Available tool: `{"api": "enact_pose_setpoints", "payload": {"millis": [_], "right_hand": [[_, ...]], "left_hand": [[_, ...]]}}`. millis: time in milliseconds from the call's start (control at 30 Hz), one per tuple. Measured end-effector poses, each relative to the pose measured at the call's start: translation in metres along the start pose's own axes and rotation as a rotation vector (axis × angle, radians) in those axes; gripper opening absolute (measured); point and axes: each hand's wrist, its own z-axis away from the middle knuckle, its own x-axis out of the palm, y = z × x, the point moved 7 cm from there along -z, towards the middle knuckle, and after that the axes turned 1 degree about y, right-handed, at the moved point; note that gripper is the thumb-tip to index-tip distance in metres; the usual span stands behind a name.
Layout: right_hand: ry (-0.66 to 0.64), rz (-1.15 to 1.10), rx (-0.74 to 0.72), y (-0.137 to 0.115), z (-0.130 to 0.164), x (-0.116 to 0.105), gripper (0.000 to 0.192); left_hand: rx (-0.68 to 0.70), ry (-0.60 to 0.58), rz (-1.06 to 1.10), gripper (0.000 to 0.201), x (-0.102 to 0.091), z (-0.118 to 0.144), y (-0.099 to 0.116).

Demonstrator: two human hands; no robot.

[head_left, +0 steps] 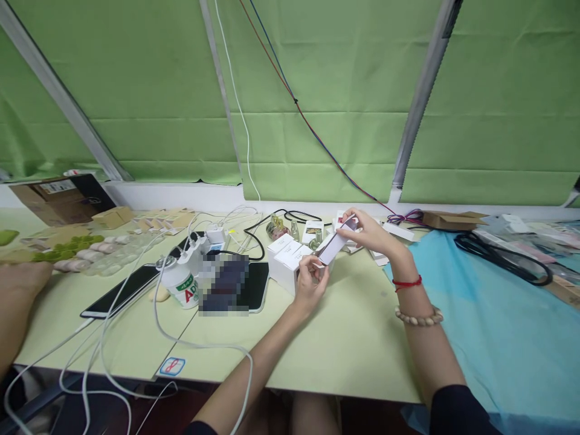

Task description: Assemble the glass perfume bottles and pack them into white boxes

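Note:
Between my two hands a small white box (332, 246) is held at a tilt above the table. My left hand (310, 281) pinches its lower end. At the upper end, the fingers of my right hand (365, 229) grip the box near a dark opening. Just left of it stand white boxes (286, 261) side by side, partly behind my left hand. Small glass bottles (294, 229) and more white cartons (312, 231) are behind the held box. A red string and a beaded bracelet are on my right wrist.
A white bottle (179, 283), a tablet (254, 287) and a phone (122, 291) lie left among white cables (203, 345). Blue sheeting (489, 314) covers the right side, with a coiled black cable (502, 257). Another person's arm (22, 296) rests at far left, near egg-shaped pieces in trays (104, 254).

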Motion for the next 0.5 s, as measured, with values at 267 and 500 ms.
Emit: {"api": "enact_pose_setpoints", "payload": {"millis": [267,500], "right_hand": [[0.073,0.332,-0.029,-0.025,0.007,0.008,0.030],[0.026,0.468,0.000,-0.031,0.012,0.016,0.039]], "left_hand": [[0.057,0.022,-0.110,0.024,-0.004,-0.003,0.006],[0.204,0.047,-0.451,0.038,-0.006,-0.001,0.021]]}}
